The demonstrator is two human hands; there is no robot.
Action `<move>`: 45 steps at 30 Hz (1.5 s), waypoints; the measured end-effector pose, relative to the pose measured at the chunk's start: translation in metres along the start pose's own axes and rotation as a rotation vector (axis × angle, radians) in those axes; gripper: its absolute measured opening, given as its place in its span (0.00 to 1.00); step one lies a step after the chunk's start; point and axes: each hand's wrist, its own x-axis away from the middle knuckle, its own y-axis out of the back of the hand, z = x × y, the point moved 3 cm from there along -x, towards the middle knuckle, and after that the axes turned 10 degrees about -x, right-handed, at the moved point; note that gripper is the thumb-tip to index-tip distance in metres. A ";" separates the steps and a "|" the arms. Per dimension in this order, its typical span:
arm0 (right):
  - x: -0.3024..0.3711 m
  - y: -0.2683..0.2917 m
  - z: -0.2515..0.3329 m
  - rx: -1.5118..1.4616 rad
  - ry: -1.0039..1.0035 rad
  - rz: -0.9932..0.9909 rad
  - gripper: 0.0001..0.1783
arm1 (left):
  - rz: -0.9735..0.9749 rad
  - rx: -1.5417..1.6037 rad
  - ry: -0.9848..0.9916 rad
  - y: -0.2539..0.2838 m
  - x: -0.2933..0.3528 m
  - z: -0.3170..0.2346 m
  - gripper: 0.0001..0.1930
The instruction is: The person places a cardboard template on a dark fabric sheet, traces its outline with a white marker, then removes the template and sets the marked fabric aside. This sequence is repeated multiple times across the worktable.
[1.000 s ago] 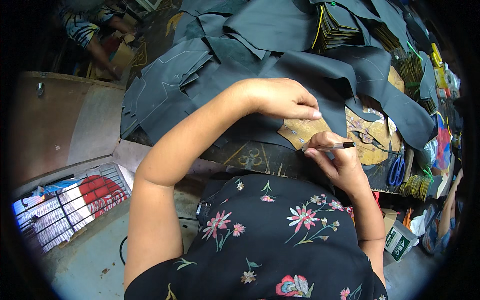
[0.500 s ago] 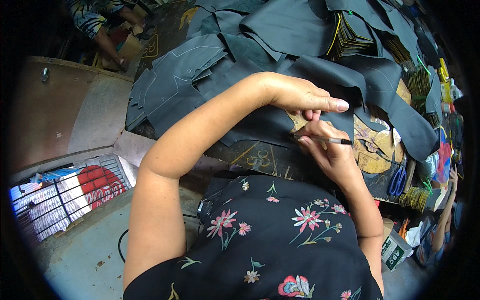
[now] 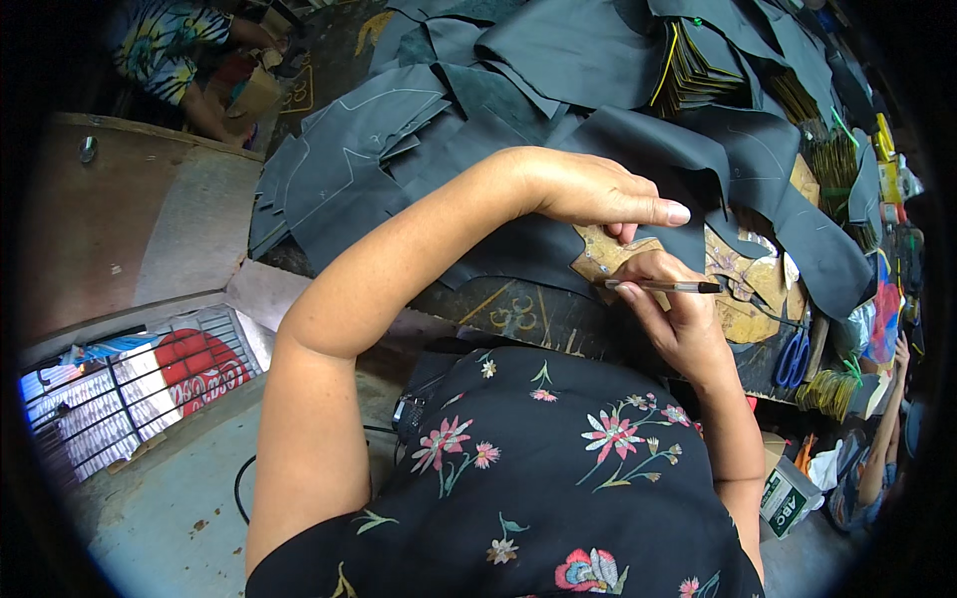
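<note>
My left hand [image 3: 606, 196] leans over a brown pattern piece [image 3: 595, 249] on dark grey leather [image 3: 488, 244]. Its thumb is stretched out to the right; the other fingers point down, partly hidden beneath the hand, and seem to press on the piece. Closed around a slim pen [image 3: 695, 287] with a clear barrel and dark end, my right hand [image 3: 678, 319] is just below and right of the left. The pen lies nearly level, its tip end by the pattern piece's lower edge.
Stacked leather cutouts with pale outlines [image 3: 349, 149] lie at the left. Yellow-edged bundles [image 3: 693, 75] stand at the back right. Right of my hands are brown patterns [image 3: 748, 314] and blue-handled scissors [image 3: 793, 359]. Another person [image 3: 174, 55] sits far left.
My right hand and the pen have shifted slightly right and toward me, uncovering more of the pattern piece. My left hand stays nearly in place. The person at the far left has leaned in.
</note>
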 end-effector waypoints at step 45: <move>-0.023 -0.009 0.000 0.073 0.015 -0.104 0.08 | 0.159 0.281 0.132 0.012 -0.014 0.009 0.50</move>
